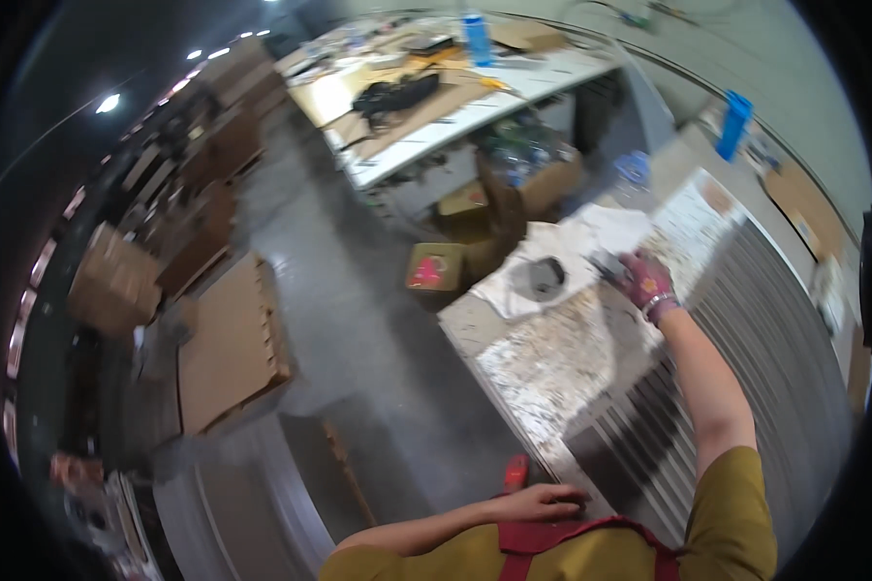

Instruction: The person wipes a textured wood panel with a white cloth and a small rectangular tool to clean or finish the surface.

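Observation:
My right hand (649, 283), in a pinkish patterned glove, is closed at the far part of the workbench. A small grey flat thing (606, 265) juts from its fingers; its exact kind is too blurred to tell. Beneath and beside it lies a crumpled white cloth (499, 293) with a round dark grey patch (543, 279) on it. The cloth rests on a worn, stained white board (552, 373). Bare, my left hand (545, 502) is near my body at the bench's near edge, fingers extended and holding nothing visible.
Long grey ribbed strips (761, 329) cover the bench's right side. A blue bottle (734, 126) stands at the back right. Beyond is a cluttered white table (397, 145). A yellowish tin (434, 267) and cardboard boxes (116, 281) stand left of the bench, along with grey panels (252, 484).

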A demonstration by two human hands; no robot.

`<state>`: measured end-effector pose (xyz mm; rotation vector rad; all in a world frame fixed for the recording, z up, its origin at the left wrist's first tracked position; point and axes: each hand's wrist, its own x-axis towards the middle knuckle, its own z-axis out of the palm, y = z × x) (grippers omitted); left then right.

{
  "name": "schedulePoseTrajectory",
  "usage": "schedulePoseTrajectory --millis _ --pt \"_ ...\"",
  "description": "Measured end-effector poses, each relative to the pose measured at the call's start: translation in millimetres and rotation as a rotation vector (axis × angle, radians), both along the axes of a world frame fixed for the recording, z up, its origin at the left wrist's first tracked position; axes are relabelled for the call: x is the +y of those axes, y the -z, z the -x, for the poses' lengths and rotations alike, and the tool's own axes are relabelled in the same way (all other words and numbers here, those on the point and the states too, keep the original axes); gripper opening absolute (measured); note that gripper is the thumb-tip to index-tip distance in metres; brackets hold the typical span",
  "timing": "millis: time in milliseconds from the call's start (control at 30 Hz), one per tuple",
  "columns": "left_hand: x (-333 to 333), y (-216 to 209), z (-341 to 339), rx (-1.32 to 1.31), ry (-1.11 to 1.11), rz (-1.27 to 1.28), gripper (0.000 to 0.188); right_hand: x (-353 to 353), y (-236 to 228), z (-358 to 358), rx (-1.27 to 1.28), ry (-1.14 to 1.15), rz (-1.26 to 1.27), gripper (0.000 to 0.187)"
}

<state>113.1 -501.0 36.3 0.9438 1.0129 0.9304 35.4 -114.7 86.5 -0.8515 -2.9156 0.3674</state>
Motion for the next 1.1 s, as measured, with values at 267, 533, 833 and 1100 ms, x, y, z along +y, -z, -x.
schedulePoseTrajectory --millis 267,533,833,1100 --pt "61 -43 -26 0.056 0.316 0.004 0.028 -33 -72 -245 0.471 0.118 0.337 0.046" --pt "95 -47 -165 0.111 0.615 0.154 0.031 -185 -83 -634 0.625 0.991 0.306 0.042" --pt "110 -41 -260 0.389 0.254 0.32 0.029 -247 7 -992 0.429 1.833 -0.236 0.068" --pt "107 -48 -279 0.487 0.129 0.296 0.033 -210 67 -1043 0.174 1.831 -0.059 0.065"
